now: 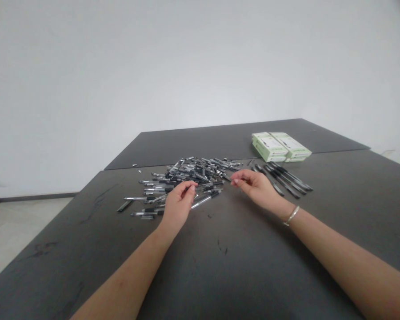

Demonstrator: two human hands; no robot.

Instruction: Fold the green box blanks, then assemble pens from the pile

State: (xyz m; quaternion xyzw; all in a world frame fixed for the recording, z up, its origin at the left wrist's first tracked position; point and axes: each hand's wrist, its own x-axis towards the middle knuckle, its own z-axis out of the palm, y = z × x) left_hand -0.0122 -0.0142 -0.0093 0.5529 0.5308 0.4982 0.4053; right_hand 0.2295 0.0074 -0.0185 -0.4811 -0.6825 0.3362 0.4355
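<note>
A loose heap of clear-barrelled pens with black grips and pen caps (200, 171) is spread over the dark table (240, 266). At the heap's near edge, my left hand (179, 202) is closed in a pinch, thumb against forefinger. Whatever lies between those fingertips is too small to make out. My right hand (255, 189), with a bracelet at the wrist, is also pinched, by the heap's right side. A thin grey piece shows near its fingertips, but I cannot tell if it is held. Just beyond this hand lies a row of several capped pens (286, 178).
Pale green and white boxes (280, 146) are stacked in two piles at the back right. A seam crosses the table behind the heap. Small white bits (135, 165) lie at the far left. A white wall (186, 66) stands behind the table.
</note>
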